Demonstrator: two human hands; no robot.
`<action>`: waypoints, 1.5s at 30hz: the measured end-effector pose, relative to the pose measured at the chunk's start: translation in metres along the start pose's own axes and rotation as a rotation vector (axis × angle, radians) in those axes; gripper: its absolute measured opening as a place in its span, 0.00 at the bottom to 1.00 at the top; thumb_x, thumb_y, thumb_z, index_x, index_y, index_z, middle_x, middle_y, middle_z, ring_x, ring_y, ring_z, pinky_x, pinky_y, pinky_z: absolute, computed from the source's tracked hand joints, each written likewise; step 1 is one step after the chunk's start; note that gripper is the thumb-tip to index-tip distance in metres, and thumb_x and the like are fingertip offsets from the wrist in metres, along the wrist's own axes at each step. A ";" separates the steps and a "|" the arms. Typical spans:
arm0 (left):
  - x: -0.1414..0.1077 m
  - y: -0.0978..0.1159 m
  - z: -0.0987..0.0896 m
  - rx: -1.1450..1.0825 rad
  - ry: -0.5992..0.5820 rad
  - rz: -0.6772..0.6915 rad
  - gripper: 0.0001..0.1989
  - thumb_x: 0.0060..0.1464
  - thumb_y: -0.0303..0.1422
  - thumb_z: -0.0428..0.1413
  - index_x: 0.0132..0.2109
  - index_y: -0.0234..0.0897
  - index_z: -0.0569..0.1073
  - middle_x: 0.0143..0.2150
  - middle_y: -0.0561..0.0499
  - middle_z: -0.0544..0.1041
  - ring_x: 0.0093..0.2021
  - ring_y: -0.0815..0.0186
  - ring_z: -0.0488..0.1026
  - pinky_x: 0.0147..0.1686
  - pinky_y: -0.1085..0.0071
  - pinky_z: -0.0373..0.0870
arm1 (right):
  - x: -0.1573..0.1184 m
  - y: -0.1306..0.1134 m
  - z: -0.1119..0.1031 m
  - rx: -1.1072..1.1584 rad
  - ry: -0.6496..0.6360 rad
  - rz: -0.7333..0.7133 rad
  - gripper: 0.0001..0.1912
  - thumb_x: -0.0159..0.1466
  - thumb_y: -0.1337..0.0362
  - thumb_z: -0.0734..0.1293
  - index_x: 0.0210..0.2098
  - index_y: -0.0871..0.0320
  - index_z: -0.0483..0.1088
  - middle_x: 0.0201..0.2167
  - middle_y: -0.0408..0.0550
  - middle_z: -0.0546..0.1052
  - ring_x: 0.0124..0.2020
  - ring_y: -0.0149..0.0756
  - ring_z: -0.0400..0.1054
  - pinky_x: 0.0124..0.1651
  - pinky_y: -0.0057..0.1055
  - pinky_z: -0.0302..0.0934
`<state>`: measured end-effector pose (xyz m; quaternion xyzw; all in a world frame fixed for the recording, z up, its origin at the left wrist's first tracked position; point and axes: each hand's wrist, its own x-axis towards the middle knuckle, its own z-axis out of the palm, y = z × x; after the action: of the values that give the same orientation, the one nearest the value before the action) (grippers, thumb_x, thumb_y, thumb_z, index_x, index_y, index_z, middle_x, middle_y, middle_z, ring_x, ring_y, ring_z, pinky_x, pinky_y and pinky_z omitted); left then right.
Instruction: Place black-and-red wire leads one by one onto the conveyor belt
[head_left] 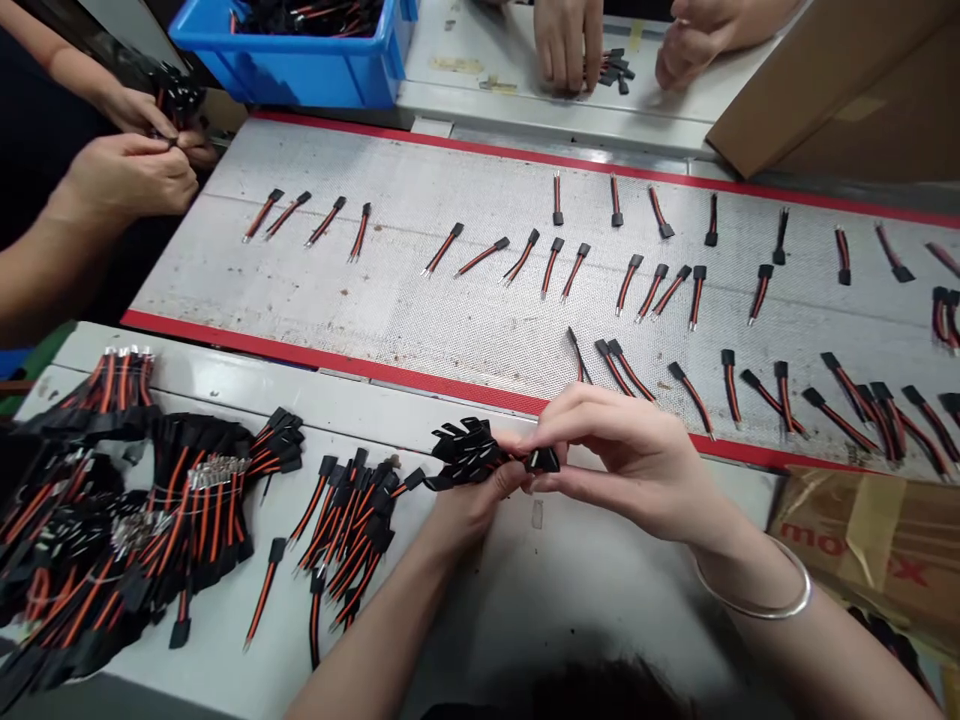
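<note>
My left hand (480, 500) is closed around a bunch of short cables (461, 450), whose black connector ends fan out above the fingers. With thumb and fingertips, my right hand (622, 445) pinches the black connector (543, 460) of one cable beside that bunch. A metal bangle (757, 590) circles the right wrist. On the white table to the left lies a loose pile of red and black cables (360, 530), with a single cable (265, 595) next to it. Farther left are heaped cable bundles (202, 500) with bare wire ends.
A conveyor belt (420, 190) with red edges carries several cables in rows. A blue bin (300, 70) full of cables stands beyond it. Co-workers' hands (127, 175) hold cables at left; another's (570, 45) work across the belt. Cardboard boxes (825, 90) (862, 560) stand at right.
</note>
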<state>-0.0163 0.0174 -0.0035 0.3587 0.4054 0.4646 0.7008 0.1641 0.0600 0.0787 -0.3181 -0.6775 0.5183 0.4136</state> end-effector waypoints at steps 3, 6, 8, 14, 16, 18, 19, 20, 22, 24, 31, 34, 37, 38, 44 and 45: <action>0.001 0.001 0.004 -0.064 0.034 -0.001 0.14 0.52 0.43 0.67 0.34 0.39 0.76 0.29 0.52 0.76 0.29 0.66 0.71 0.29 0.69 0.69 | 0.000 0.001 0.002 -0.055 0.003 0.011 0.08 0.65 0.67 0.74 0.44 0.57 0.80 0.34 0.48 0.77 0.32 0.31 0.71 0.36 0.30 0.73; 0.004 0.006 0.009 -0.085 0.044 -0.013 0.14 0.53 0.43 0.66 0.34 0.37 0.76 0.25 0.54 0.75 0.21 0.71 0.65 0.21 0.73 0.61 | 0.001 0.003 0.004 -0.113 0.019 0.053 0.04 0.66 0.65 0.72 0.35 0.58 0.79 0.33 0.47 0.76 0.30 0.30 0.70 0.34 0.29 0.70; 0.005 0.009 0.011 -0.037 0.011 0.001 0.15 0.56 0.45 0.63 0.35 0.36 0.76 0.26 0.52 0.76 0.19 0.73 0.64 0.19 0.73 0.59 | 0.002 0.006 0.004 -0.087 0.080 0.101 0.08 0.68 0.63 0.71 0.32 0.58 0.76 0.31 0.46 0.76 0.30 0.30 0.71 0.33 0.30 0.69; 0.003 0.012 0.014 0.017 0.074 0.001 0.15 0.57 0.45 0.62 0.38 0.37 0.79 0.26 0.53 0.73 0.19 0.74 0.61 0.17 0.74 0.54 | 0.008 0.035 -0.012 -0.162 0.375 0.398 0.11 0.71 0.60 0.64 0.35 0.58 0.71 0.19 0.38 0.67 0.20 0.26 0.60 0.25 0.27 0.57; 0.002 0.012 0.014 0.014 0.095 -0.012 0.13 0.57 0.44 0.63 0.37 0.37 0.79 0.26 0.53 0.72 0.20 0.74 0.61 0.18 0.74 0.53 | 0.009 0.044 -0.018 -0.382 0.415 0.407 0.08 0.69 0.62 0.66 0.36 0.60 0.74 0.22 0.40 0.69 0.22 0.27 0.60 0.28 0.29 0.58; 0.001 0.013 0.014 0.012 0.102 -0.024 0.13 0.56 0.43 0.63 0.37 0.38 0.79 0.27 0.53 0.72 0.22 0.74 0.61 0.19 0.74 0.54 | 0.009 0.046 -0.020 -0.475 0.441 0.367 0.07 0.66 0.64 0.68 0.40 0.61 0.77 0.29 0.45 0.74 0.26 0.29 0.64 0.32 0.31 0.61; 0.001 0.013 0.014 0.013 0.104 -0.028 0.13 0.56 0.44 0.63 0.37 0.38 0.78 0.28 0.52 0.73 0.22 0.73 0.62 0.20 0.74 0.55 | 0.008 0.043 -0.020 -0.426 0.405 0.344 0.09 0.66 0.63 0.69 0.42 0.61 0.77 0.32 0.47 0.75 0.28 0.30 0.66 0.33 0.32 0.63; 0.001 0.014 0.014 0.018 0.101 -0.028 0.14 0.56 0.44 0.64 0.37 0.38 0.78 0.29 0.52 0.74 0.23 0.72 0.64 0.20 0.74 0.56 | 0.007 0.039 -0.020 -0.325 0.326 0.323 0.10 0.66 0.62 0.70 0.44 0.61 0.78 0.34 0.48 0.76 0.30 0.31 0.68 0.34 0.32 0.65; 0.002 0.015 0.014 0.042 0.089 -0.018 0.14 0.56 0.45 0.64 0.37 0.38 0.78 0.30 0.51 0.75 0.25 0.70 0.66 0.21 0.73 0.60 | 0.005 0.028 -0.016 -0.091 0.118 0.266 0.12 0.65 0.62 0.73 0.46 0.58 0.79 0.38 0.50 0.77 0.34 0.32 0.71 0.36 0.32 0.68; 0.002 0.014 0.013 0.068 0.070 0.013 0.13 0.57 0.44 0.63 0.36 0.38 0.77 0.29 0.51 0.75 0.25 0.70 0.67 0.22 0.72 0.62 | 0.003 0.019 -0.012 0.036 -0.012 0.175 0.15 0.62 0.64 0.75 0.48 0.55 0.79 0.42 0.50 0.78 0.37 0.33 0.72 0.38 0.31 0.70; 0.001 0.003 0.007 0.060 0.073 0.010 0.10 0.58 0.40 0.63 0.39 0.39 0.77 0.28 0.53 0.73 0.24 0.71 0.64 0.24 0.72 0.61 | 0.001 0.021 -0.002 -0.032 0.020 0.006 0.14 0.63 0.73 0.74 0.47 0.53 0.81 0.38 0.48 0.78 0.38 0.33 0.74 0.40 0.31 0.70; 0.001 0.004 0.007 0.040 0.064 0.004 0.09 0.58 0.39 0.63 0.38 0.39 0.76 0.28 0.53 0.73 0.25 0.71 0.64 0.24 0.72 0.60 | 0.001 0.023 -0.001 -0.006 0.026 -0.014 0.14 0.62 0.73 0.74 0.47 0.54 0.81 0.38 0.48 0.78 0.37 0.33 0.74 0.39 0.30 0.71; 0.002 0.006 0.008 0.030 0.050 0.010 0.07 0.59 0.37 0.62 0.37 0.40 0.75 0.27 0.54 0.73 0.24 0.71 0.63 0.24 0.72 0.59 | 0.001 0.022 0.000 0.004 0.031 -0.025 0.15 0.62 0.74 0.74 0.46 0.54 0.81 0.37 0.48 0.78 0.36 0.32 0.74 0.39 0.29 0.71; 0.002 0.007 0.008 0.031 0.047 0.014 0.06 0.59 0.37 0.62 0.37 0.40 0.76 0.27 0.54 0.73 0.24 0.70 0.63 0.24 0.72 0.59 | 0.001 0.022 0.000 0.006 0.032 -0.025 0.15 0.62 0.74 0.74 0.46 0.54 0.81 0.37 0.48 0.78 0.36 0.32 0.74 0.39 0.29 0.71; 0.003 0.007 0.009 0.025 0.057 0.027 0.05 0.58 0.37 0.63 0.38 0.42 0.76 0.27 0.54 0.73 0.24 0.69 0.64 0.23 0.71 0.60 | 0.002 0.020 0.000 0.002 0.041 -0.029 0.15 0.62 0.74 0.74 0.47 0.54 0.81 0.37 0.48 0.78 0.35 0.31 0.74 0.39 0.28 0.72; 0.003 0.007 0.009 0.024 0.059 0.028 0.05 0.58 0.37 0.63 0.37 0.42 0.76 0.27 0.54 0.73 0.24 0.70 0.64 0.23 0.71 0.60 | 0.002 0.020 0.001 0.002 0.042 -0.028 0.14 0.62 0.73 0.74 0.47 0.54 0.81 0.36 0.48 0.78 0.35 0.31 0.74 0.39 0.27 0.72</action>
<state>-0.0105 0.0210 0.0057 0.3589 0.4265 0.4797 0.6776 0.1628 0.0663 0.0594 -0.3187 -0.6726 0.5065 0.4354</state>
